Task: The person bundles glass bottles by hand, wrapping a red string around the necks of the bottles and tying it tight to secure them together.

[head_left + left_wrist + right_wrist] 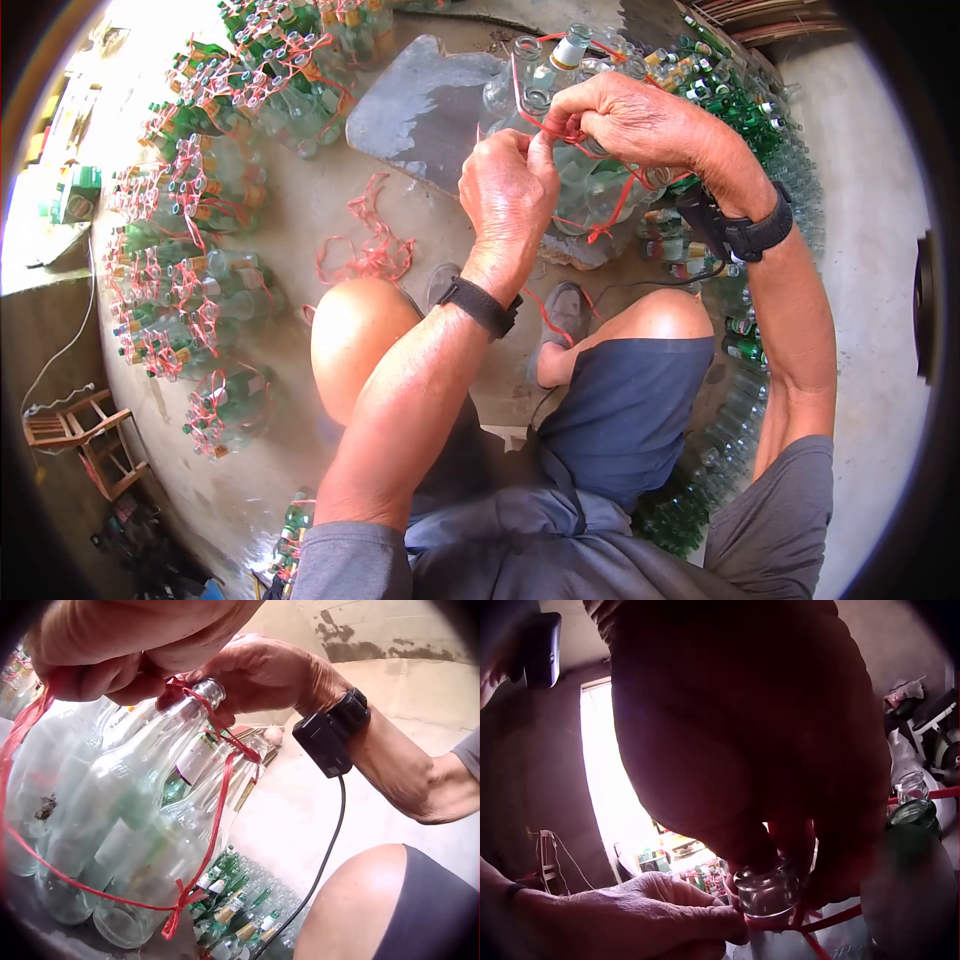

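A cluster of clear glass bottles (590, 190) stands before me, with red plastic twine (225, 802) running round the bodies and necks. Knotted twine (174, 907) shows low on the cluster in the left wrist view. My left hand (508, 185) has its fingers curled and pinches a strand of the twine, which hangs down beside the bottles. Across from it, my right hand (625, 115) bends over a bottle neck and pinches twine there. A bottle mouth (766, 889) sits right under its fingers in the right wrist view, where the left hand (622, 919) comes close alongside.
The cluster stands by a grey slab (420, 110). Loose red twine (370, 245) lies on the floor near my knee. Tied bottle bundles (190, 280) line the left side; many loose bottles (735, 110) fill the right. A wooden stool (85, 435) is at far left.
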### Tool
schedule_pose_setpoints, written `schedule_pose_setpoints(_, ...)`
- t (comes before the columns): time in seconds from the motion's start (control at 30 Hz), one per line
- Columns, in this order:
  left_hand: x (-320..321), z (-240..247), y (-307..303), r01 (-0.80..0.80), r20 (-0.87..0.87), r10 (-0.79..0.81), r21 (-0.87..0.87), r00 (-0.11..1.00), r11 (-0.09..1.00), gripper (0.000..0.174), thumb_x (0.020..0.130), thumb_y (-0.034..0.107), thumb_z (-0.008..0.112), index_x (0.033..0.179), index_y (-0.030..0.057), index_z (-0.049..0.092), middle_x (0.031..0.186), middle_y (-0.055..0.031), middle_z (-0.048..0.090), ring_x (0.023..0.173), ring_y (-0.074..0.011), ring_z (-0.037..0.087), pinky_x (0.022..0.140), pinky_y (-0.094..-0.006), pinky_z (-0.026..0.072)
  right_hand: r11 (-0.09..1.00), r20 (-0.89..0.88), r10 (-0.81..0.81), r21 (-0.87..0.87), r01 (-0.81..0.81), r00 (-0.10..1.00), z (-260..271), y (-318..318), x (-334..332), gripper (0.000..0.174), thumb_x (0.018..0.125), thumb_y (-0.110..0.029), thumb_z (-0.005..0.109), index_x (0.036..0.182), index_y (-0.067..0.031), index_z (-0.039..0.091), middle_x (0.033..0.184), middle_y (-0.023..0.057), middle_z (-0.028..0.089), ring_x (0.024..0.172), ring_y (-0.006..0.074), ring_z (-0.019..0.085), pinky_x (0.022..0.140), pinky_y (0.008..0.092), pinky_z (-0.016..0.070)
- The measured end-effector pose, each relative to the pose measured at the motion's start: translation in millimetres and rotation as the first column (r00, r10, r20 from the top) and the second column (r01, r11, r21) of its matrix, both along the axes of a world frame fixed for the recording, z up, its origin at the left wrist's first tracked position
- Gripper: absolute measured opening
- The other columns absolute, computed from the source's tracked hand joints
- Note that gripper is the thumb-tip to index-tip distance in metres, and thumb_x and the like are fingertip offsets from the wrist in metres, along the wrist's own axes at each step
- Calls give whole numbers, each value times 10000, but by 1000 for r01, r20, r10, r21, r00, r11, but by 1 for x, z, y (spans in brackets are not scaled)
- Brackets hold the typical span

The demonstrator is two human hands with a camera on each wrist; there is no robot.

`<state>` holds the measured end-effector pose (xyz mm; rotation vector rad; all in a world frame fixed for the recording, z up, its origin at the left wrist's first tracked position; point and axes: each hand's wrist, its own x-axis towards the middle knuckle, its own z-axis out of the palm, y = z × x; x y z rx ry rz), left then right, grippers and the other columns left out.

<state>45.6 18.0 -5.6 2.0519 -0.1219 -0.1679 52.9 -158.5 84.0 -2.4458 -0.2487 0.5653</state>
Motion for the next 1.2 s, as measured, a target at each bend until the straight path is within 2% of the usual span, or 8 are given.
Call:
schedule_pose_setpoints(0.17,-2,-1,-2,8,33,-8,12,999,1000,306,987,300,723,953,4,791,882,-235,767,894,-452,755,800,-532,586,996,35,77,-51,-75,996,-7,-5,2,308,902,49,499,1099,34,735,943,130,707,898,212,658,825,359,544)
schedule_pose_setpoints(0.23,-3,-1,-3,4,24,-5,7,1000,1000,305,992,296,716,957,2,790,886,-238,766,898,-454,755,801,-534,585,984,270,175,-69,-162,947,-13,-11,0,281,910,42,538,1101,10,742,952,151,705,912,271,678,817,389,543)
schedule_pose_setpoints(0.43,-4,2,-3,-1,0,1,-11,1000,1000,314,1001,299,711,959,-2,788,874,-246,763,892,-461,755,802,-540,582,929,214,263,-321,-186,941,8,-4,-3,194,933,-13,621,1091,-70,717,1003,154,622,946,385,664,777,464,530)
schedule_pose_setpoints(0.57,-5,4,-4,-12,-41,11,-30,999,999,321,1002,307,719,964,-4,790,850,-247,761,879,-461,756,800,-539,581,850,192,302,-498,-172,934,22,9,-8,165,924,-82,681,1084,-103,721,1068,157,661,1009,381,716,819,503,562)
schedule_pose_setpoints(0.73,-5,5,-3,-23,-55,19,-59,998,998,330,1004,314,725,963,-7,791,854,-245,764,884,-454,761,801,-533,583,748,262,451,-632,-202,853,22,8,-11,172,890,-79,702,1056,-125,697,1077,146,623,948,382,731,744,501,572)
schedule_pose_setpoints(0.97,-5,3,-2,-31,-46,26,-98,999,995,333,1001,323,732,963,-1,795,870,-229,775,887,-437,769,809,-522,588,664,280,568,-711,-230,774,27,10,-3,128,841,-87,737,964,-115,710,987,98,649,908,348,746,728,485,587)
schedule_pose_setpoints(1.03,-6,4,-2,-23,-40,19,-95,999,995,334,999,326,734,963,1,795,871,-224,776,883,-434,769,807,-522,588,613,296,659,-744,-266,691,28,9,0,175,819,-122,761,979,-116,689,1021,82,609,851,304,747,698,442,592)
schedule_pose_setpoints(1.2,-8,3,-3,-10,-36,6,-121,999,993,341,992,338,742,959,3,794,867,-212,776,869,-429,768,798,-520,587,582,300,701,-765,-277,647,36,14,5,141,791,-132,783,906,-110,704,980,62,629,879,277,758,719,413,605)
